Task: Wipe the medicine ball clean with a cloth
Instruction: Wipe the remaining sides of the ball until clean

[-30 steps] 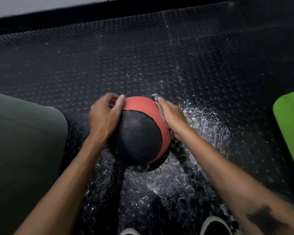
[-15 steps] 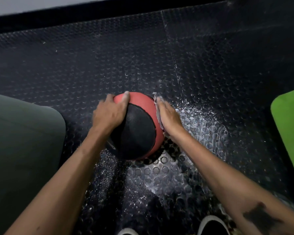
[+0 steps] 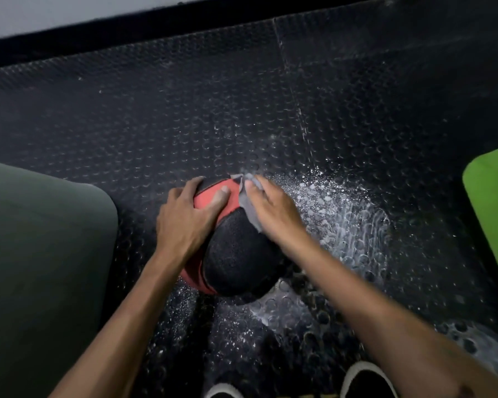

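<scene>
The round red-and-black textured medicine ball [image 3: 233, 254] sits on the black studded rubber floor [image 3: 184, 116], held between both hands. The left hand [image 3: 187, 219] lies spread over the ball's upper left side, thumb stretched across the red panel and fingers curved around the far edge, gripping it. Just to the right of that thumb, the right hand [image 3: 273, 208] presses a thin grey cloth [image 3: 246, 202] flat against the ball's upper right side, fingers straight; the cloth's edge shows from under the fingers. Beyond the right hand, to its outer side, white powdery splatter [image 3: 342, 214] covers the floor. A dark green mat [image 3: 41, 254] lies well outside the left arm, a bright green mat [image 3: 495, 202] well outside the right. Below the forearms, two black shoe toes with white rims [image 3: 365, 380] show.
</scene>
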